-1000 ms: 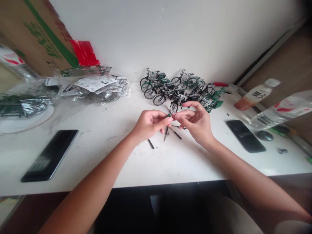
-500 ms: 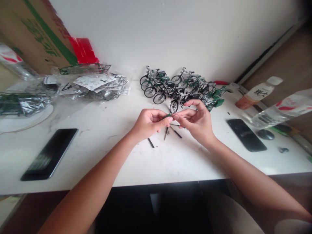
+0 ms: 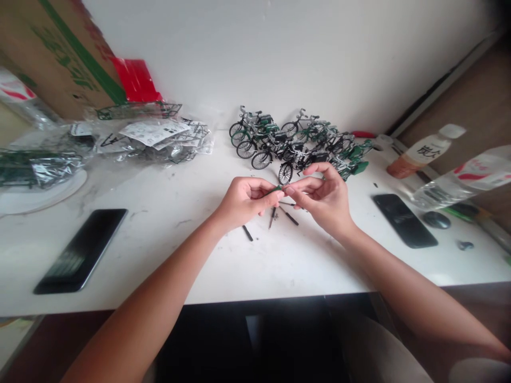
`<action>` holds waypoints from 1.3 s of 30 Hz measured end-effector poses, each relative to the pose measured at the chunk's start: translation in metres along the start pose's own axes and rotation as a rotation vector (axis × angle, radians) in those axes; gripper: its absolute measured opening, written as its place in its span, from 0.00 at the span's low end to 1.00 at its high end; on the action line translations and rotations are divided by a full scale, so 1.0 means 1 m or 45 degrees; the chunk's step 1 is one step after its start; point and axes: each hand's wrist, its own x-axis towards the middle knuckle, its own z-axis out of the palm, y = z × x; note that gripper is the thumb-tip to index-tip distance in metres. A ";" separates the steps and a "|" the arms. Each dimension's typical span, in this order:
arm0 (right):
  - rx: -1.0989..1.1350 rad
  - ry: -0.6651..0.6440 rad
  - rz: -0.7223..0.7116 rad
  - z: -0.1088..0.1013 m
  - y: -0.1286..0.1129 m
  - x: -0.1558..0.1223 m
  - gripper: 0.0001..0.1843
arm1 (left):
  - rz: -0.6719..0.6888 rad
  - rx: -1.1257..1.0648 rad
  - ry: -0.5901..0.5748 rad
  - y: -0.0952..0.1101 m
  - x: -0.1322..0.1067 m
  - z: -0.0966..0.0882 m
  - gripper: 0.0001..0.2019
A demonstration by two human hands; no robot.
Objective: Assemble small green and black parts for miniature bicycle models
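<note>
My left hand (image 3: pixel 245 201) and my right hand (image 3: pixel 321 199) meet above the middle of the white table (image 3: pixel 223 250). Both pinch a small green model part (image 3: pixel 275 189) between thumb and fingertips. Just under the hands lie a few thin black rods (image 3: pixel 288 215) and a short black piece (image 3: pixel 247 233). Behind the hands stands a cluster of small green and black model bicycles (image 3: pixel 295 146) near the wall.
A black phone (image 3: pixel 82 250) lies at the left, another black phone (image 3: pixel 403 221) at the right. Plastic bags of parts (image 3: pixel 151 138) and a cardboard box (image 3: pixel 51 58) fill the back left. Two bottles (image 3: pixel 459 175) lie at the right edge.
The hands have barely moved; the view has shifted slightly, and the fingers keep working the small green part.
</note>
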 end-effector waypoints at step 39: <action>-0.128 -0.215 -0.049 -0.018 -0.004 0.009 0.35 | -0.075 0.018 -0.087 -0.009 0.000 0.005 0.15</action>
